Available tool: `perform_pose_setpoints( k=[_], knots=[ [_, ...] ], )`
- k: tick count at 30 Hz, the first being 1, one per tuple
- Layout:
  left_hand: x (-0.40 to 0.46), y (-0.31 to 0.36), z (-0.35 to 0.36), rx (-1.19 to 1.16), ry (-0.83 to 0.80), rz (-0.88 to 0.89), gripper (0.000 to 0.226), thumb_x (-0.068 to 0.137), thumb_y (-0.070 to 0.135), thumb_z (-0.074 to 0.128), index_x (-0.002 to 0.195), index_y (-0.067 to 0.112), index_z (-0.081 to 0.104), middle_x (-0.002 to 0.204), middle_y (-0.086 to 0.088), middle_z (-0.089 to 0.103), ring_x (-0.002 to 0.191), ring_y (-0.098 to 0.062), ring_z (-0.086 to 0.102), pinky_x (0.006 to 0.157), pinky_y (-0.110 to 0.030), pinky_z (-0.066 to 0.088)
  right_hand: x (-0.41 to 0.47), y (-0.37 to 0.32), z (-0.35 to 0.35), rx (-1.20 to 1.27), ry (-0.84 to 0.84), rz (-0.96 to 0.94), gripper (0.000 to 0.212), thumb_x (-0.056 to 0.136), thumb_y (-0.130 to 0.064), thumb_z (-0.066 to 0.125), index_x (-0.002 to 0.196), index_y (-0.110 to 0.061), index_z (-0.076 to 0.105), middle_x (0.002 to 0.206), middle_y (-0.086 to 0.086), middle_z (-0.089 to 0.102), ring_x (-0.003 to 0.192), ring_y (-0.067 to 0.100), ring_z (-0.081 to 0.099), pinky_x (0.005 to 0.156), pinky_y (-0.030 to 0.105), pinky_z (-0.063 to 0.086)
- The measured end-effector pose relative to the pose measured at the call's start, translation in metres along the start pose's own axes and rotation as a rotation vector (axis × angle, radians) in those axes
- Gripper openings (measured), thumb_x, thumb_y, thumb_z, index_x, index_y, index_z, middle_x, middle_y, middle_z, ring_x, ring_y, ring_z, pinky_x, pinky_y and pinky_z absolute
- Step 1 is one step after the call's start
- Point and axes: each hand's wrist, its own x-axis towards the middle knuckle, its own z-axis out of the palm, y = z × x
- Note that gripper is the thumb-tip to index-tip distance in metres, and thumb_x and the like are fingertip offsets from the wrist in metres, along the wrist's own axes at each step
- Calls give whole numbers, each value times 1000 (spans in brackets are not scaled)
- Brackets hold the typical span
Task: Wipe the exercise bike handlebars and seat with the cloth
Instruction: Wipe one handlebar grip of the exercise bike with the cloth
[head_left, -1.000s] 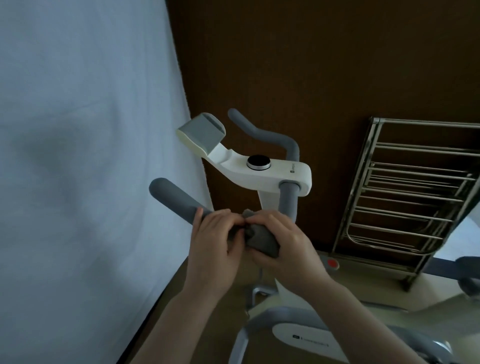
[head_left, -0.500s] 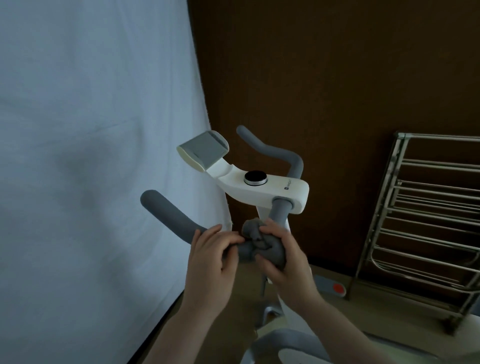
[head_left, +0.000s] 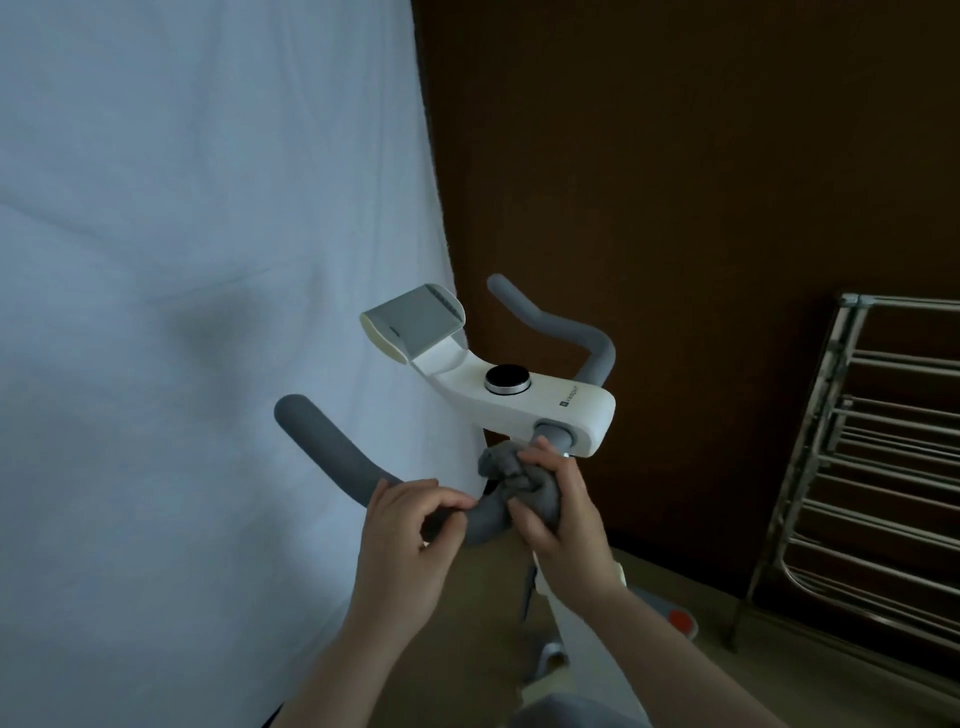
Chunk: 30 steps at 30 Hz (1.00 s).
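Biggest thing in the room is the white sheet hanging on the left, with a dark brown wall behind everything and a metal drying rack leaning off to the right. The exercise bike sits right at the edge of that sheet, its white console carrying a round black knob and a tilted tablet holder. The handlebars are grey foam, one horn sweeping out toward the sheet, the other curling up against the wall. The seat isn't in the shot, so I'd guess that part isn't done yet. The left hand is curled around the near bar just past the bend, looks like it's there to steady the bike while the other side gets scrubbed. The right hand has the grey cloth bunched up and wrapped around the bar close to where it plugs into the console, fingers clamped tight around it, which makes sense if you want to rub all the way round the tube. Room-wise, the left horn ends just beside the sheet, so wiping out to the tip probably brushes the fabric. The right side has more space, the rack stands well apart from the bars.
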Motion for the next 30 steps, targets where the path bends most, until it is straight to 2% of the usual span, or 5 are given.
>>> perform_pose_setpoints(
  k=[9, 13, 16, 25, 30],
  knots=[
    [-3, 6, 3, 21, 23, -44, 15, 81, 30, 51, 80, 32, 66, 81, 21, 63, 86, -7, 59, 88, -21, 37, 16, 5, -7, 29, 53, 100, 45, 86, -20, 66, 118, -46, 48, 125, -15, 50, 119, 8, 52, 94, 43, 52],
    [-4, 6, 1, 29, 1, -38, 18, 81, 34, 48, 83, 32, 66, 82, 21, 63, 85, -8, 58, 84, -18, 37, 13, -4, -7, -65, -106, -63, 39, 85, -29, 64, 117, -44, 48, 123, -26, 47, 118, 8, 51, 94, 39, 50],
    [0, 7, -2, 56, -17, -45, 16, 80, 30, 53, 82, 33, 68, 82, 23, 64, 85, -6, 59, 86, -13, 33, 34, 10, -16, -101, 50, 72, 39, 86, -33, 65, 119, -45, 48, 123, -24, 48, 121, 8, 48, 99, 42, 47],
    [27, 8, 3, 130, -142, 35, 14, 85, 28, 57, 79, 34, 68, 74, 24, 64, 74, 3, 60, 82, -38, 50, 28, -10, 9, -42, 451, 480, 41, 88, -45, 60, 127, -42, 46, 116, -5, 47, 103, 11, 53, 93, 36, 51],
    [48, 12, 12, 164, -292, 65, 7, 91, 36, 57, 90, 39, 62, 87, 25, 61, 78, 5, 57, 60, -12, 40, 11, -31, 24, 161, 475, 501, 48, 88, -34, 65, 133, -34, 48, 123, -10, 52, 113, 8, 53, 97, 35, 51]
  ],
)
